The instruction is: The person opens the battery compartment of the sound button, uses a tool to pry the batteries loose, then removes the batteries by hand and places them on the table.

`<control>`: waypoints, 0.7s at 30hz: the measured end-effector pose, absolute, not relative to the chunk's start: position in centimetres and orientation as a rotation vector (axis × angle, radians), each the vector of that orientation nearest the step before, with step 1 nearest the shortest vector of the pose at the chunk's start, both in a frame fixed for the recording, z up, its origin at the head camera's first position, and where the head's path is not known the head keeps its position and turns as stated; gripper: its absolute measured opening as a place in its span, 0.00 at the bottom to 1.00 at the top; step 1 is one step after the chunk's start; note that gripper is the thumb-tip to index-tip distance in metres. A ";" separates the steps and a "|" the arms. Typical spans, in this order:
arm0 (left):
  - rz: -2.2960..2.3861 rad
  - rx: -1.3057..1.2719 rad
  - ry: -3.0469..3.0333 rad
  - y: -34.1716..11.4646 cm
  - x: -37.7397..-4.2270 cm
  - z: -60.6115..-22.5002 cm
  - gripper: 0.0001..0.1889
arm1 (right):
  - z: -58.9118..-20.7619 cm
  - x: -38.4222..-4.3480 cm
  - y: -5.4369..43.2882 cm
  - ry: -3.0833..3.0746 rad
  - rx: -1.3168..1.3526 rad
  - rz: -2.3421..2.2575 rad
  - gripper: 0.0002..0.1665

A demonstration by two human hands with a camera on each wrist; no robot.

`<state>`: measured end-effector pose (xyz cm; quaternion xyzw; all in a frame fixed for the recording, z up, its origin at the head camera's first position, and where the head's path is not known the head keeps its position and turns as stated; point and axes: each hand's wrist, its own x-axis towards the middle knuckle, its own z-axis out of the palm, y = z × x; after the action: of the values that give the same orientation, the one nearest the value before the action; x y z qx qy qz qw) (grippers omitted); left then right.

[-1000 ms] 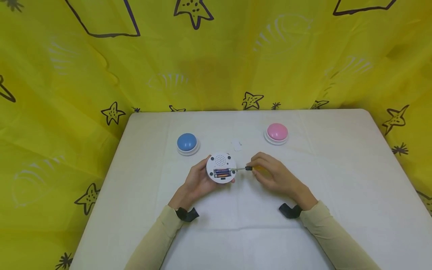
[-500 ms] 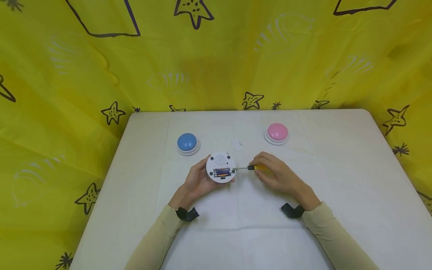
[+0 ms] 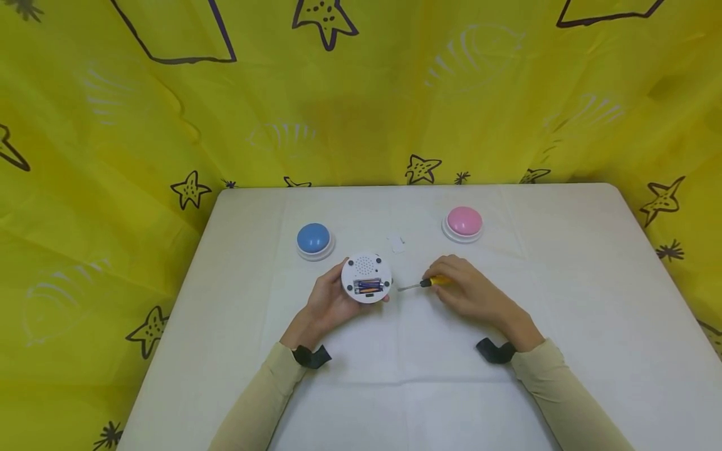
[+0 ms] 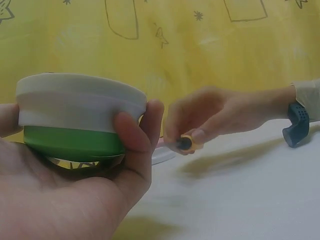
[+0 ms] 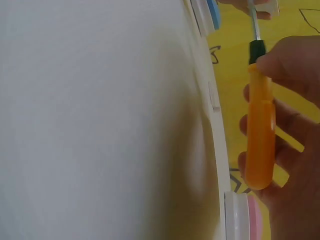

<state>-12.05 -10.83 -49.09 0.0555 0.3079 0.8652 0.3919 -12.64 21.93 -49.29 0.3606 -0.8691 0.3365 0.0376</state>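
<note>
My left hand (image 3: 326, 305) grips a round white push button (image 3: 365, 264) upside down, its underside facing up. Two batteries (image 3: 368, 286) lie in its uncovered compartment, below a patch of speaker holes. In the left wrist view the button's green dome (image 4: 75, 143) points down toward the palm, with fingers curled round the sides. My right hand (image 3: 474, 293) holds a screwdriver (image 5: 261, 130) with a yellow-orange handle and dark collar. Its metal shaft points left, and the tip is a short way off the button's right edge, apart from it.
On the white table (image 3: 429, 407) a blue-domed button (image 3: 313, 238) stands behind my left hand. Farther right is a pink-domed button (image 3: 465, 222). A small white piece (image 3: 397, 243), likely a cover, lies between them. A yellow patterned curtain (image 3: 361, 94) hangs behind the table.
The screwdriver tip has left the battery compartment and moved right, clear of the button, along with my right hand. The left hand with the button has shifted slightly left.
</note>
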 end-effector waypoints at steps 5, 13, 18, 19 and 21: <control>2.201 0.130 0.760 -10.8 -12.1 -49.2 0.42 | -49.3 -12.7 22.1 -2.734 1.076 0.980 0.16; 2.202 0.124 0.749 -10.8 -12.1 -49.3 0.41 | -49.3 -12.8 22.1 -2.894 0.991 0.883 0.14; 2.200 0.120 0.767 -10.8 -12.1 -49.3 0.40 | -49.2 -12.9 21.9 -2.967 0.952 0.824 0.14; 2.199 0.120 0.770 -10.8 -12.1 -49.3 0.40 | -49.2 -12.9 21.9 -2.975 0.950 0.810 0.14; 2.195 0.124 0.779 -10.8 -12.1 -49.3 0.40 | -49.2 -12.9 21.8 -2.991 0.947 0.776 0.14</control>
<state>-12.06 -10.76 -49.26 0.0487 0.3072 0.8650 0.3938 -12.89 21.82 -49.19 0.2928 -0.9245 0.2400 -0.0450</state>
